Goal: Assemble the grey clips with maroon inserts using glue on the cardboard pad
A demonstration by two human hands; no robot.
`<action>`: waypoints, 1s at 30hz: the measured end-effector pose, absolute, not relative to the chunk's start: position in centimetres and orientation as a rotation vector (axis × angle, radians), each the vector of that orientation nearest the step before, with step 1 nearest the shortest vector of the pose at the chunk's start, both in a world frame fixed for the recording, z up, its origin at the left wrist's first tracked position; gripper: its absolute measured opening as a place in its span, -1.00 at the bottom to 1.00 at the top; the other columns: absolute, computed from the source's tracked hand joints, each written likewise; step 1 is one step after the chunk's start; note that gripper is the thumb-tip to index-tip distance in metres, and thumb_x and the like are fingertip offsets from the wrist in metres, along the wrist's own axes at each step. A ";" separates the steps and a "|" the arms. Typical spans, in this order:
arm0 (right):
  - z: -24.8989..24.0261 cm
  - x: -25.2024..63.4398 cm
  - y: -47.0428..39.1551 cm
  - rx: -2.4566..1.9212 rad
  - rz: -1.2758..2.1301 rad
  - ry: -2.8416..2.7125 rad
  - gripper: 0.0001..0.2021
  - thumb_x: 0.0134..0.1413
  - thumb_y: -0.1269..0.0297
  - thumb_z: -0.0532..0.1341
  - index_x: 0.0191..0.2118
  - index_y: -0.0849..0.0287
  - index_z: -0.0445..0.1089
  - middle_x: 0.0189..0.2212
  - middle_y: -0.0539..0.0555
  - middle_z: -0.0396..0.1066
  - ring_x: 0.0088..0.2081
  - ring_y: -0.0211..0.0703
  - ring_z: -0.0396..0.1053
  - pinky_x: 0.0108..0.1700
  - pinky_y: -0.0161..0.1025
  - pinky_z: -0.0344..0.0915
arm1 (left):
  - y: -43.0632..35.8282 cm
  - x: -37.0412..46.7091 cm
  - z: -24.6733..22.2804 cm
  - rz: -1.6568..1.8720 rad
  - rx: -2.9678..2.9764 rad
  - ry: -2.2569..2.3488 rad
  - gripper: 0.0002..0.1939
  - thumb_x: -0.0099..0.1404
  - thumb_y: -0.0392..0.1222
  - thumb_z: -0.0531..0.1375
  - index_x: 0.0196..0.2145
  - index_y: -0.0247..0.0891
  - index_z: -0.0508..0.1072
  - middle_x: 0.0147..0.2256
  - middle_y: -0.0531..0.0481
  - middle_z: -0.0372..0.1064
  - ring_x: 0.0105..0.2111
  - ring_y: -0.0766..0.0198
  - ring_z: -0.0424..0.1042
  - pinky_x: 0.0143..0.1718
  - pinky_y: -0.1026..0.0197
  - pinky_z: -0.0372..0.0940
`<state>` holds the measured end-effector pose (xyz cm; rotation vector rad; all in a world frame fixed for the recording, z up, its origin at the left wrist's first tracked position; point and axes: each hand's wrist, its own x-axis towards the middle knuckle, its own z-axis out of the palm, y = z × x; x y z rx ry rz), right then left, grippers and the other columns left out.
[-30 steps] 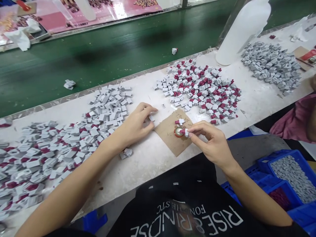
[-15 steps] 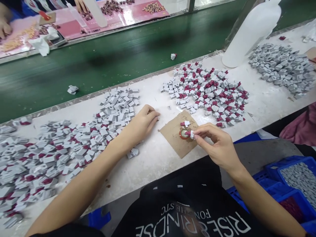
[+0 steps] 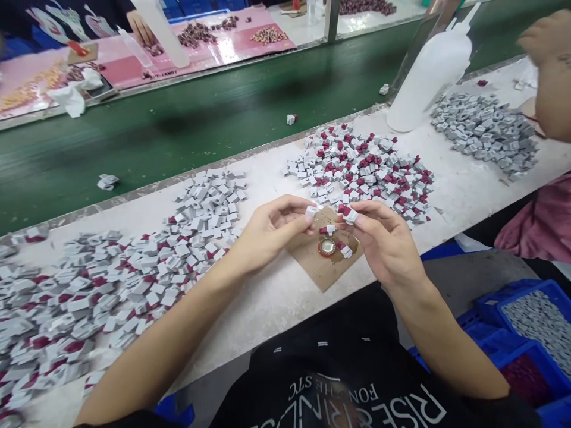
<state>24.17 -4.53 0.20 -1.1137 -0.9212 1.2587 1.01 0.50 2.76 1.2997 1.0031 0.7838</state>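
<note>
Between the thumb and fingers of my left hand [image 3: 279,229] is a small light-grey plastic piece [image 3: 311,210]. My right hand [image 3: 388,241] pinches a grey-and-maroon plastic piece [image 3: 347,214]. The two pieces face each other a short gap apart, above a square of brown cardboard [image 3: 323,279]. On that cardboard sits a bottle cap [image 3: 327,246] with something pale and shiny inside. One grey-and-maroon piece [image 3: 329,229] lies at the cap's far side, and a second such piece [image 3: 345,249] rests to its right.
Heaps of loose pieces lie left [image 3: 147,267] and behind right [image 3: 361,166]. A white squeeze bottle [image 3: 428,77] stands by the green conveyor belt [image 3: 200,119], which carries a few pieces. Another person's arm [image 3: 553,77] reaches in at right. Blue crates [image 3: 513,333] are below.
My left hand has come right, over the cardboard, with a grey piece. The piece formerly in my right hand now lies beside the cap, and that hand holds another. A person's arm has appeared at right.
</note>
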 end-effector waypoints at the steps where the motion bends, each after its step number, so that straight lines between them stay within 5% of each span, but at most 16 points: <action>1: 0.4 23.9 -4.2 -1.084 1.275 -0.894 -0.81 0.28 0.03 0.54 -0.10 -0.07 0.66 -0.08 0.03 0.70 0.00 0.09 0.71 0.21 0.18 0.67 | 0.4 1.7 2.9 0.812 1.247 0.955 -0.71 0.43 -0.01 0.50 0.00 -0.20 0.69 -0.17 -0.10 0.67 -0.18 0.11 0.68 0.02 0.03 0.57; 7: 0.6 23.6 -3.3 -1.089 1.279 -0.919 -0.81 0.30 0.02 0.52 -0.08 -0.07 0.66 -0.02 0.05 0.73 0.10 0.13 0.70 0.29 0.24 0.62 | 0.3 3.5 3.0 0.894 1.062 0.808 -0.66 0.38 -0.03 0.57 -0.03 -0.25 0.68 -0.16 -0.10 0.70 -0.17 0.15 0.68 0.05 0.06 0.58; 23: 1.2 23.1 -2.7 -1.121 1.237 -1.043 -0.83 0.25 0.06 0.58 -0.13 -0.02 0.78 -0.14 0.10 0.76 -0.13 0.05 0.74 -0.04 -0.02 0.73 | 0.6 3.0 3.1 0.875 1.165 0.846 -0.58 0.30 0.11 0.61 -0.08 -0.20 0.70 -0.19 -0.12 0.72 -0.18 0.04 0.73 0.04 -0.03 0.60; 30: 1.5 21.7 0.9 -1.052 1.369 -1.218 -0.75 0.25 0.01 0.57 -0.10 0.04 0.77 -0.14 0.14 0.76 -0.10 0.06 0.74 0.02 -0.01 0.71 | 2.4 0.1 3.3 0.908 1.241 0.922 -0.61 0.29 0.08 0.60 -0.10 -0.20 0.70 -0.21 -0.13 0.72 -0.18 0.01 0.75 0.02 -0.05 0.62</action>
